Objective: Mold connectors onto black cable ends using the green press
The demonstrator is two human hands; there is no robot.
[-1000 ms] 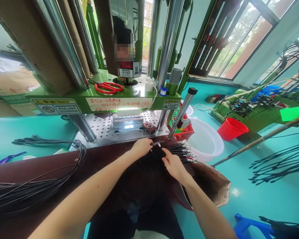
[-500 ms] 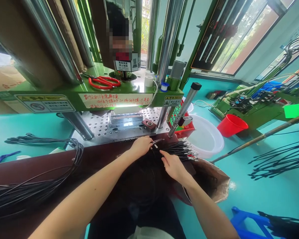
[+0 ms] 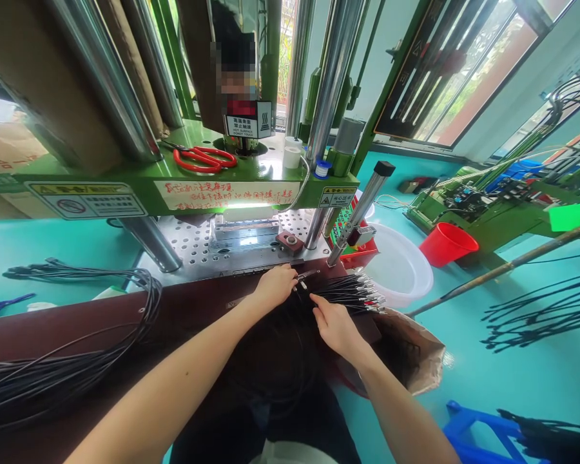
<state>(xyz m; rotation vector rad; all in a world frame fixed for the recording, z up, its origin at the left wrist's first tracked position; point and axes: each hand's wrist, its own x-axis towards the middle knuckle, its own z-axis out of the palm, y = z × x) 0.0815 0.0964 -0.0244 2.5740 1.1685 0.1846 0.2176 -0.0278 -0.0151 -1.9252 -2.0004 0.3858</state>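
Over the bench's front edge, my left hand (image 3: 276,283) is closed, with thumb and fingers pinched on thin black cables that end in small metal connectors (image 3: 303,284). My right hand (image 3: 337,325) is just to the right and lower, its fingers curled together near those connectors. What it pinches hardly shows against the dark background; it looks like a black cable. Beside both hands, a bundle of black cables with silver tips (image 3: 360,290) lies on the bench (image 3: 193,308). Behind them, a metal mould (image 3: 246,235) sits on the press's perforated plate (image 3: 193,248).
Red-handled scissors (image 3: 205,159) lie on the green press platen (image 3: 125,171) above the mould. More black cables (image 3: 101,361) drape over the bench at left. A paper-lined container (image 3: 428,361), a white tub (image 3: 401,264) and a red bucket (image 3: 448,245) stand at right.
Both hands stay close together at the same place, with only slight finger movement around the connectors. The camera view has tilted and shifted a little.
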